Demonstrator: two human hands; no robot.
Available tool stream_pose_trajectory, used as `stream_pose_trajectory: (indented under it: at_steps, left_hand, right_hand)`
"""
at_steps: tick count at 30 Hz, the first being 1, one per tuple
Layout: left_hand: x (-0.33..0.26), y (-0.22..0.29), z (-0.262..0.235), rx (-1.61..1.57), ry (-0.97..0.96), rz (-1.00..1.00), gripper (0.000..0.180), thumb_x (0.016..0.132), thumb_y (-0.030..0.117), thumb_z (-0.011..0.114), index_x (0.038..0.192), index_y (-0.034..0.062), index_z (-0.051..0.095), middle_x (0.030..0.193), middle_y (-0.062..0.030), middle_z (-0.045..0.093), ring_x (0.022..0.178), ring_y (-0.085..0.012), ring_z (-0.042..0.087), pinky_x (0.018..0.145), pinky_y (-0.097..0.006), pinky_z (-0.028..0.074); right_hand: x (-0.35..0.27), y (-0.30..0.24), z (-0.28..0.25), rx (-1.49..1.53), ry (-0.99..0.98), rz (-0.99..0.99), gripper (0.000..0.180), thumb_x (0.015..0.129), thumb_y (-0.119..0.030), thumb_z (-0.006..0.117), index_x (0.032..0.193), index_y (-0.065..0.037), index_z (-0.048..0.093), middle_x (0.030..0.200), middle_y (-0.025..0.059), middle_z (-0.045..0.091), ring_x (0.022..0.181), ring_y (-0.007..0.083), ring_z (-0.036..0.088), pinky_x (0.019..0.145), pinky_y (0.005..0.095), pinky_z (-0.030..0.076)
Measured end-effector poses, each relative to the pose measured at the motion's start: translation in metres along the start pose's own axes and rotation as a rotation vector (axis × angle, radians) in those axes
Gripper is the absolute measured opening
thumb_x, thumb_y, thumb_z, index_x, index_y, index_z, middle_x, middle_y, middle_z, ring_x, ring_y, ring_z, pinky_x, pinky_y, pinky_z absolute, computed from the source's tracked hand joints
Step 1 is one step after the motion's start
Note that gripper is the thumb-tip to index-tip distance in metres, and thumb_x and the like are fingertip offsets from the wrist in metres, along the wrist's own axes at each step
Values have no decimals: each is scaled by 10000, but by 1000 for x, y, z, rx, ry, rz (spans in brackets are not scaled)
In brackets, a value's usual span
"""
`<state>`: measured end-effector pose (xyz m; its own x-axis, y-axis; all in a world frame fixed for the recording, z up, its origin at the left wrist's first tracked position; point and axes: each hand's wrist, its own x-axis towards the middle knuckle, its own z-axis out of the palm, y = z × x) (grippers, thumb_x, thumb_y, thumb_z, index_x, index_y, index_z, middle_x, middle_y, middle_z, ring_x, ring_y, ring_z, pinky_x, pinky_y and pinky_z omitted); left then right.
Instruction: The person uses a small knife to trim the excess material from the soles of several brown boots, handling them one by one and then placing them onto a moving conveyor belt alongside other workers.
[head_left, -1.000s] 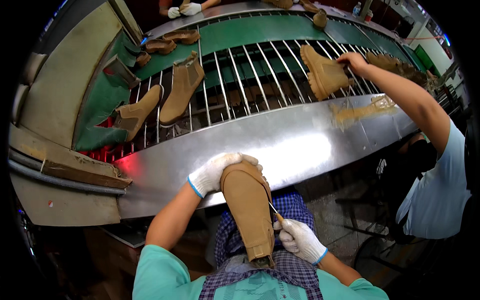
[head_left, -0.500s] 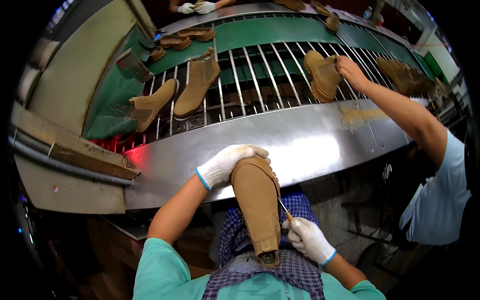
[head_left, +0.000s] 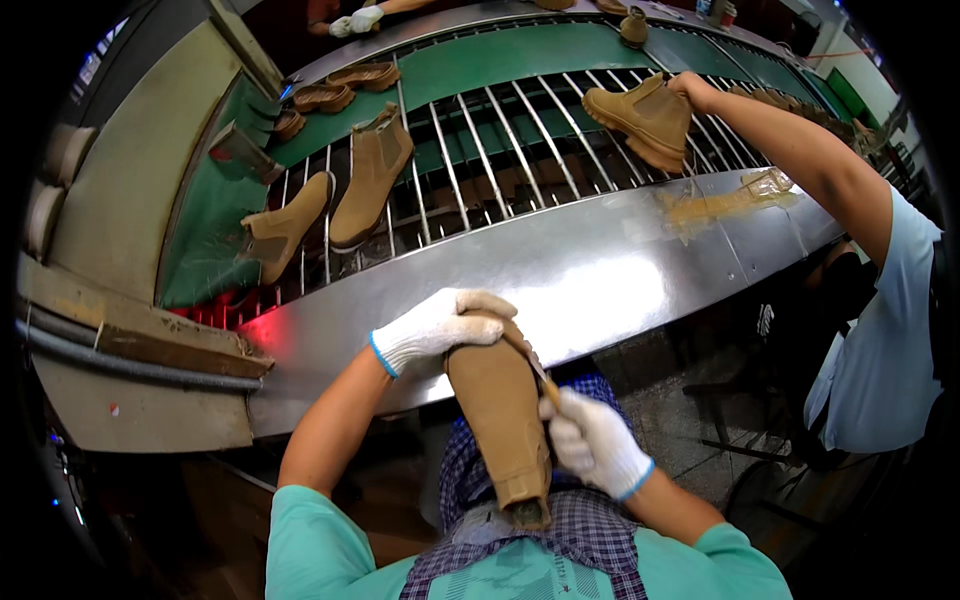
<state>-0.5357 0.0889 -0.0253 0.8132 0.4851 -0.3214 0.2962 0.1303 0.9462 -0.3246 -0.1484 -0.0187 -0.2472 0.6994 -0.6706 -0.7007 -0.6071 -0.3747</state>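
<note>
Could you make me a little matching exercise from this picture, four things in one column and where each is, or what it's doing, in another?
1. Worker's left hand
2. Worker's right hand
3. Neighbour's bare hand
4. Pair of loose soles

A. Lying on the green surface
B. Wrapped around a tool's handle
C. Gripping the top of a boot by the metal rods
D. Over the far end of the nearest boot

Pairs: 1-D, 2-B, 3-C, 4-A

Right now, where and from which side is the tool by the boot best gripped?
Probably by its tan handle, coming from the right: the slim metal blade points up and left beside the boot, while the handle slants out toward the right. The right hand grips it there.
</note>
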Motion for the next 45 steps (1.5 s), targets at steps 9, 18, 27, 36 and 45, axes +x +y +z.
stream_pose_trajectory:
  at_steps: [9,18,27,36,45]
  left_hand:
    - [22,6,-15,42,-230,-31,640,848,434,892,1272,-24,753,1309,-169,744,1276,-304,659,1170,-439,467]
    - [8,8,-6,58,-123,-1,641,841,380,890,1321,-9,721,1348,-181,726,1298,-307,653,1175,-432,468]
    - [-59,-22,29,-310,257,41,944,772,249,969,1518,-44,472,1384,-175,629,1290,-279,612,1163,-430,481]
    - [-101,5,38,-343,245,192,891,721,290,1006,1409,-41,546,1349,-146,656,1282,-242,630,1147,-424,499]
    - [-112,21,21,404,276,81,870,764,278,986,1469,-8,564,1377,-138,659,1291,-225,624,1117,-380,509]
  right_hand:
    - [-3,22,-15,187,-88,18,416,1191,-378,380,1154,-37,616,627,-73,378,417,42,302,355,212,290]
    - [-31,-34,-36,-582,-103,114,401,1144,-345,537,1286,22,617,744,-43,495,569,40,413,467,216,369]
    - [10,-118,-24,-1939,648,-458,480,1011,-380,686,1370,-63,642,1121,221,725,926,341,736,824,477,598]
    - [31,-52,18,-1195,-351,-541,986,885,-449,869,1638,-36,385,1573,257,512,1438,382,547,1155,500,505]
    - [43,-33,40,-1440,-445,-734,763,968,-222,706,1609,17,369,1438,307,585,1341,415,604,1149,476,482]
